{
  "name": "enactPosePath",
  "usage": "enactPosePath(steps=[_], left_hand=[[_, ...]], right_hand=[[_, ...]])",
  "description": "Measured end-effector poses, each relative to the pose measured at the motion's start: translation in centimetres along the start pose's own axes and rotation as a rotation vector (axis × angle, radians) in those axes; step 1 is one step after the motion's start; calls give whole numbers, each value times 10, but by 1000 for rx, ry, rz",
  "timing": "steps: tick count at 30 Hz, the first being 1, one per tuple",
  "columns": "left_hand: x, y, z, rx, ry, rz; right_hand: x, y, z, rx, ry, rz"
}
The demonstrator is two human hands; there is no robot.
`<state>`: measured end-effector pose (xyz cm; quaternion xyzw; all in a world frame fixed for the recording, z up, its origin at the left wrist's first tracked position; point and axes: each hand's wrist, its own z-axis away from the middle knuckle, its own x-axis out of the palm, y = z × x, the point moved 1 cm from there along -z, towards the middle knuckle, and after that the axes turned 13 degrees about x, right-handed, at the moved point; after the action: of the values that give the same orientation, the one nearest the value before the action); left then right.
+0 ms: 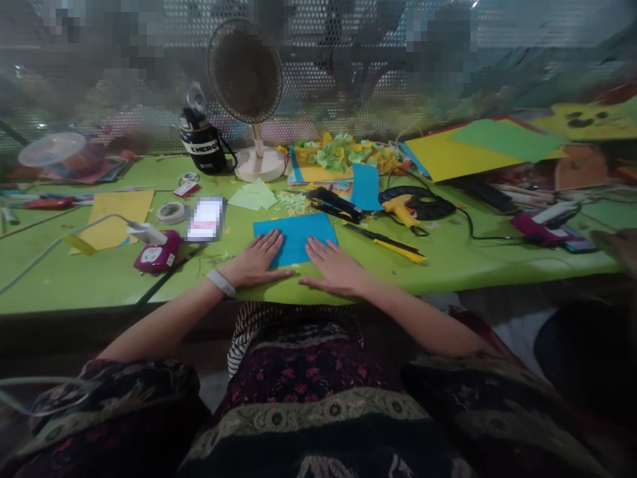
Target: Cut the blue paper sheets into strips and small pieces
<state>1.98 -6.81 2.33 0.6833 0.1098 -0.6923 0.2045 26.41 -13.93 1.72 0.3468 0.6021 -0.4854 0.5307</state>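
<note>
A blue paper sheet (296, 232) lies flat on the green table (438, 272) near its front edge. My left hand (259, 260) rests palm down, fingers spread, over the sheet's left side. Over the right side lies my right hand (334, 267), also flat with its fingers apart. Both thumbs point inward below the sheet and do not touch each other. Just beyond the sheet are a black stapler-like tool (338, 203) and a yellow cutter (398, 250).
A lit phone (206, 219), tape roll (170, 212) and purple power adapter (158, 252) lie at left. Farther back stand a black bottle (203, 146) and a fan (259, 162). A yellow glue gun (403, 210), paper scraps (343, 154) and coloured sheets (442, 157) are at right.
</note>
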Motion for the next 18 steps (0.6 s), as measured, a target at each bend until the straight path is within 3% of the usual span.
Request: enactPosePath(steps=[3,6,9,13,18], left_hand=[[-1,1,-1,-7,-10,6],[-1,-1,-1,-3,-19,7],[-1,-5,-2,-33,-19,-3],[-4,-7,-14,-83,80,-67],[-1,13,-50,43,85,-76]], right_hand=[[-8,22,24,76,-4,14],[-14,27,33,119,7,39],[-15,27,28,132,17,57],[-13,27,14,143,55,65],[-10,23,3,121,112,79]])
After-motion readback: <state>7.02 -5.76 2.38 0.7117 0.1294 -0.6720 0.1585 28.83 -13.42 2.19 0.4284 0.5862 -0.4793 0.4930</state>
